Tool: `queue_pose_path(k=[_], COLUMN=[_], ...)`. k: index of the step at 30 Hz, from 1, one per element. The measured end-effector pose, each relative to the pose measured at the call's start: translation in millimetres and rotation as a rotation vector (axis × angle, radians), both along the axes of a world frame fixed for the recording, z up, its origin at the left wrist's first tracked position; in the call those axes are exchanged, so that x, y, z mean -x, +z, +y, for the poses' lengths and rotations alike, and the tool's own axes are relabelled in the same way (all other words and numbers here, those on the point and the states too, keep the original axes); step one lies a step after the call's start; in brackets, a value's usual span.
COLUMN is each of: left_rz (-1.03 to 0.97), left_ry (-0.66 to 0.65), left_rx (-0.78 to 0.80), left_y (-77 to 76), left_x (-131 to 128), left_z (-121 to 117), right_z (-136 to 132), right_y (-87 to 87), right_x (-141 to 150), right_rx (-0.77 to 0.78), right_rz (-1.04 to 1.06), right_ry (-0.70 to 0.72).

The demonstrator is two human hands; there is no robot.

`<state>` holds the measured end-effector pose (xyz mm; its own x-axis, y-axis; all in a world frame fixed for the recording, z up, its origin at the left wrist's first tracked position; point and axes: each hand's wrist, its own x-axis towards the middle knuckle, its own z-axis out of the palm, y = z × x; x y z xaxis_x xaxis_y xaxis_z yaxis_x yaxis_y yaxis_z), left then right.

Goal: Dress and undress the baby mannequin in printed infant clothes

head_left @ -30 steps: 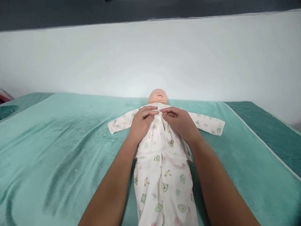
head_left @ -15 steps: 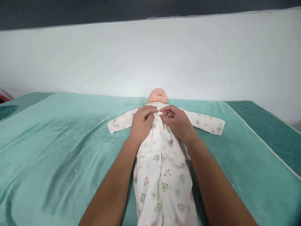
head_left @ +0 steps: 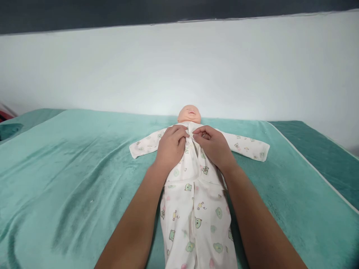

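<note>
A baby doll (head_left: 189,114) lies on its back, dressed in a white long-sleeved top (head_left: 187,170) printed with small green animals. Matching trousers (head_left: 207,224) cover its legs. On the chest, just below the neck, my left hand (head_left: 172,145) is closed on the front edge of the top, thumb against fingers. Opposite it, my right hand (head_left: 212,145) pinches the other side of the same front opening. Only a narrow gap separates the fingertips. Whatever fastening lies between them is too small to make out. Below my hands the top's front panels overlap loosely.
A light green blanket (head_left: 92,168) with soft folds spreads under the doll. Darker green cloth (head_left: 311,145) shows beyond its white-edged right border. A white wall (head_left: 179,71) with a dark band above stands behind the doll's head. Something red (head_left: 4,116) shows at the far left.
Both hands stay at the upper chest of the top. Their fingers shift slightly, with the left thumb moving up against the fingers. The doll has not visibly moved on the blanket.
</note>
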<state>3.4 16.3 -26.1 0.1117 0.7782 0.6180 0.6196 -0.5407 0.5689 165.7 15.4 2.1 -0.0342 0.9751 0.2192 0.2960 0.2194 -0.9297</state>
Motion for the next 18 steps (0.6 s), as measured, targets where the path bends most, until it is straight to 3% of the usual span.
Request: queue_pose_path(k=[10, 18], left_rz=[-0.077, -0.132], left_ry=[-0.089, -0.015], left_rx=[0.073, 0.083], left_y=[2.4, 1.2], left_x=[2.0, -1.5], left_z=[-1.1, -1.7], right_z=[2.9, 4.4], right_y=[-4.6, -8.6], right_x=[-4.1, -4.4], right_rx=[-0.034, -0.199], right_rz=[-0.024, -0.116], right_ry=[0.009, -0.064])
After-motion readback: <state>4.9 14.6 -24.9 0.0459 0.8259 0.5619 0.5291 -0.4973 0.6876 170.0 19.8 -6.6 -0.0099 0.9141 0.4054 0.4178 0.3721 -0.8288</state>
